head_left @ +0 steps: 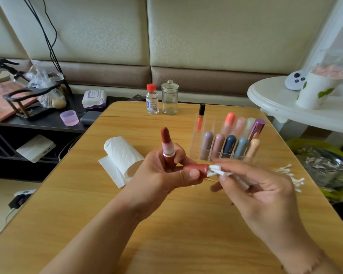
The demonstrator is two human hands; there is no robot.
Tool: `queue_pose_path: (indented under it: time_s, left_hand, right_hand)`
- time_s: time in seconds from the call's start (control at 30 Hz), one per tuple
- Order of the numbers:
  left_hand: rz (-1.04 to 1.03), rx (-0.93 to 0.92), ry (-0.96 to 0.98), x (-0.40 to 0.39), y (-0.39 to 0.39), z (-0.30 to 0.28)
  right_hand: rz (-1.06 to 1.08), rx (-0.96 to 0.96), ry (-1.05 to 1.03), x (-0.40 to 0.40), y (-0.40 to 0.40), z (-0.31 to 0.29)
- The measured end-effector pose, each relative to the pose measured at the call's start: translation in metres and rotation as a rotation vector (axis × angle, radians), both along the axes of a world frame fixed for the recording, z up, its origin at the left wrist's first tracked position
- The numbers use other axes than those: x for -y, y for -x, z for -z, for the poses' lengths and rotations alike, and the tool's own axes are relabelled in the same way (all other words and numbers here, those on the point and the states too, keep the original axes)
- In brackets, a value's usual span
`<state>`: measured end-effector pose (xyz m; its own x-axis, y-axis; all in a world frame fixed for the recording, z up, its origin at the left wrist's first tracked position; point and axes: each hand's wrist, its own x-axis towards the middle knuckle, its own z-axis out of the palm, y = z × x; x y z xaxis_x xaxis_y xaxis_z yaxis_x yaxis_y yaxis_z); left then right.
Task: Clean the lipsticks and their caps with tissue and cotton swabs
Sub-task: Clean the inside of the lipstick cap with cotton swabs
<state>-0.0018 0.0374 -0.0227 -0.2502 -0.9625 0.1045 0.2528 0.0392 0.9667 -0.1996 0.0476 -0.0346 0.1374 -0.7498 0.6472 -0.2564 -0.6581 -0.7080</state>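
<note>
Above the table (166, 224), the left hand (162, 171) grips one upright lipstick (167, 147) and one cap (196, 168), while the right hand (255, 186) pinches one tissue (219, 172) into the cap's mouth, with ten tubes standing in the rack (230, 141) behind.

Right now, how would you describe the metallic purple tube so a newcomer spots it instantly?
Start at the wooden table and find the clear acrylic organiser on its right side. In the back row, rightmost slot, a shiny metallic purple tube leans to the right. Its neighbours are matte, round-topped capsules; it alone is mirror-glossy with a flat top.
</note>
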Motion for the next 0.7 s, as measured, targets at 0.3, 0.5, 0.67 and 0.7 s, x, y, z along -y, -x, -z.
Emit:
queue_pose_path:
  time_s: [0.3,0.5,0.67,0.7]
  left_hand:
    - [0.014,0.046,0.028,-0.0009,-0.0007,0.0002]
    - [-0.004,0.050,0.012,-0.0003,-0.0006,-0.0001]
    - [-0.015,0.063,0.023,-0.0009,-0.0008,-0.0004]
    - [-0.017,0.073,0.032,-0.0014,-0.0004,-0.0003]
  right_hand:
    - [0.037,-0.103,0.162,0.0037,0.0030,0.0036]
    - [0.017,-0.085,0.115,0.0012,-0.0002,0.0077]
    - [-0.023,-0.018,-0.023,-0.0020,-0.0031,0.0033]
    - [-0.021,0.014,-0.054,-0.0029,-0.0049,0.0023]
